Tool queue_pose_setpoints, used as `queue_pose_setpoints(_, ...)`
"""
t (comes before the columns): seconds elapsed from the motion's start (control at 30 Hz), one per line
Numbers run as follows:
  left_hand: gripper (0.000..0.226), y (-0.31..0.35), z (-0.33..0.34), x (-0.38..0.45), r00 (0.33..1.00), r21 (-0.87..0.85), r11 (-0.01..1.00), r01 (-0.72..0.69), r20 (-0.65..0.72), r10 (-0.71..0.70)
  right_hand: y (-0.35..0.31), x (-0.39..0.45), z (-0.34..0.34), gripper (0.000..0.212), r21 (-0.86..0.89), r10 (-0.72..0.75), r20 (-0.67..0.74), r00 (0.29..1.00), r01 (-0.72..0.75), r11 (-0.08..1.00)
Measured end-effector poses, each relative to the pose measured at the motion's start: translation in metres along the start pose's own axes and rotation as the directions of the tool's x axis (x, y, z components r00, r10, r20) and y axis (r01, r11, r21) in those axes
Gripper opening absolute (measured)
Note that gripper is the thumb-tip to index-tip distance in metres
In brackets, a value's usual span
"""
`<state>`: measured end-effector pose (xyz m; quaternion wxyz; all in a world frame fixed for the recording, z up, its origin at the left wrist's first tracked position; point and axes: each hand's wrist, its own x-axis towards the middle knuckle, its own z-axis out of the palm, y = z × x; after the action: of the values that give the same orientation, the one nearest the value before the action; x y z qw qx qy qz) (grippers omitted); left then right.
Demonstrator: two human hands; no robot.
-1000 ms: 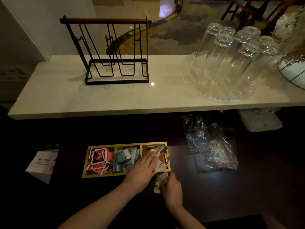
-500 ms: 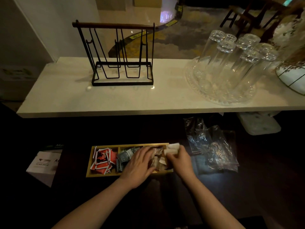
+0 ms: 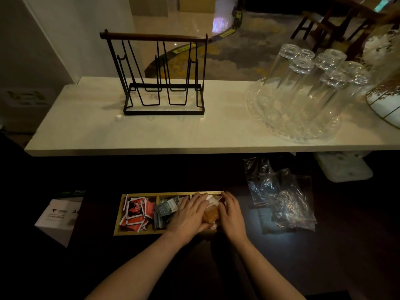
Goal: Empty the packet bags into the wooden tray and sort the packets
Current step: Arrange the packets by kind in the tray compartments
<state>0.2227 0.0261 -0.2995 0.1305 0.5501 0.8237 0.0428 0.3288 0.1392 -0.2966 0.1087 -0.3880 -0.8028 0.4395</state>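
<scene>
A wooden tray (image 3: 138, 232) with three compartments lies on the dark counter. Red packets (image 3: 135, 211) fill its left compartment and grey-blue packets (image 3: 165, 207) the middle one. Brown and white packets (image 3: 211, 214) are in the right compartment. My left hand (image 3: 189, 214) lies flat over the middle and right compartments, fingers spread. My right hand (image 3: 231, 212) rests flat on the right end of the tray, pressing on the brown packets from the other side. Neither hand grips a packet. Empty clear plastic bags (image 3: 281, 198) lie crumpled to the right of the tray.
A white stone shelf (image 3: 151, 135) overhangs behind the tray, carrying a black wire rack (image 3: 162, 74) and a glass tray of upturned glasses (image 3: 307, 87). A white box (image 3: 58, 217) sits left of the tray; a white plastic container (image 3: 344, 169) is at the far right.
My right hand picked a white packet up off the counter in front of the tray, carried it over the right compartment and now lies flat there with nothing in it. The left hand stayed on the tray.
</scene>
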Motion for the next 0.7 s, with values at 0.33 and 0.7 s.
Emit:
queue_pose_setpoints(0.33,0.092,-0.008,0.009,-0.002,0.999,-0.092,0.996,-0.013,-0.033,0.010,0.000,0.010,0.035,0.042,-0.023,0.056,-0.006,0.998,-0.056,0.998)
queue_pose_setpoints(0.7,0.086,0.000,0.025,0.004,0.999,0.062,0.998,0.028,0.016,-0.029,0.005,0.028,-0.029,0.033,-0.118,-0.118,-0.218,0.969,0.094,0.989)
